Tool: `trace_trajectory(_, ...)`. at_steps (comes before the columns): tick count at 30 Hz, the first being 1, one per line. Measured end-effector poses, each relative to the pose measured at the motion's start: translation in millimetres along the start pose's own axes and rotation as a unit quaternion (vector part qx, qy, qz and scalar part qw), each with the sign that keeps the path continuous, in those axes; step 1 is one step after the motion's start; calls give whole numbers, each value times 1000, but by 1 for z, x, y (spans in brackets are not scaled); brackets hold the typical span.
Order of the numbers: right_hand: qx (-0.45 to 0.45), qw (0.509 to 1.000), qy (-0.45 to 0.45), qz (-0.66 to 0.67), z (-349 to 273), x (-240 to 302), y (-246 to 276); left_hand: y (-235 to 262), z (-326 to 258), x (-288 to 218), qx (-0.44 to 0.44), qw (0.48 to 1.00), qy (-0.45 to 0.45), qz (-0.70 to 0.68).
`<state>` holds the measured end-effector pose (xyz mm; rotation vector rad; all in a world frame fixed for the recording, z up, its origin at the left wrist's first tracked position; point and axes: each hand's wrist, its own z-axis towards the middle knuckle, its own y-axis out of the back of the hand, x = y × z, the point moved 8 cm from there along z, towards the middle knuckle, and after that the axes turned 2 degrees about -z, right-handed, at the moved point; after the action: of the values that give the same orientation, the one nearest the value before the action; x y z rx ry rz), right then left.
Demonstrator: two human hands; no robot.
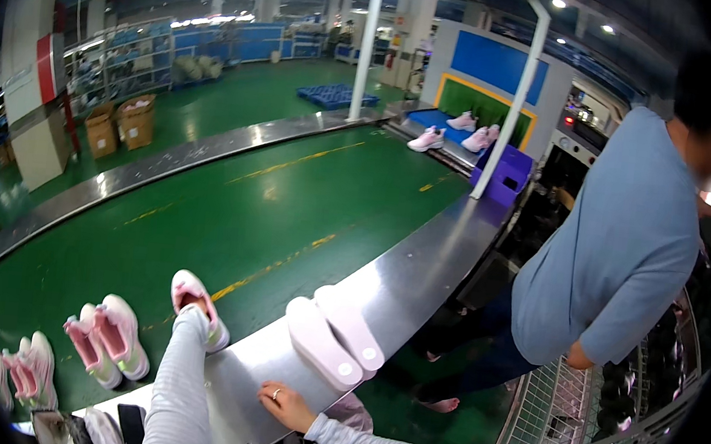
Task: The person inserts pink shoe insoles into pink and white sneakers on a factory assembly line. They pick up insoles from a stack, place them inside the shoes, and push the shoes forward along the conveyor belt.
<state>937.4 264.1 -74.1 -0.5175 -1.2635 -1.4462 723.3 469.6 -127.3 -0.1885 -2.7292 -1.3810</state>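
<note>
My left hand (191, 303) reaches into the collar of a pink and white sneaker (216, 334) at the near edge of the green belt. Its fingers are mostly hidden by the shoe, which it appears to grip. My right hand (286, 405), a ring on one finger, lies with fingers extended on the metal ledge (242, 378). Just beyond it, two pale pink insole-shaped pieces (320, 343) lie side by side, each with a round white sticker. To the left, a pair of pink sneakers (109, 339) stands on the belt, with more sneakers (31, 369) farther left.
The green conveyor belt (288, 207) runs to a machine opening, where several pink sneakers (462, 121) and a purple bin (510, 175) sit. A co-worker (619, 239) stands at right beside a wire rack (556, 404). A white post (518, 92) rises from the ledge.
</note>
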Motion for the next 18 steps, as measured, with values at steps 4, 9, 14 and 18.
trace_trajectory(4, 9, 1000, -5, 10, 7, 1, 5, 7, -3, -8, 30, 998, -35, 48)
trace_trajectory(9, 10, 999, 30, 30, 6, 5, 7, -2, -24, -4, 20, 991, -101, 83)
trace_trajectory(14, 4, 1000, 2, 17, 6, -1, 4, -1, -51, -6, -114, 956, -238, 129)
trace_trajectory(18, 0, 1000, -3, 12, 4, -8, 7, 11, -78, -20, -60, 959, -258, 103)
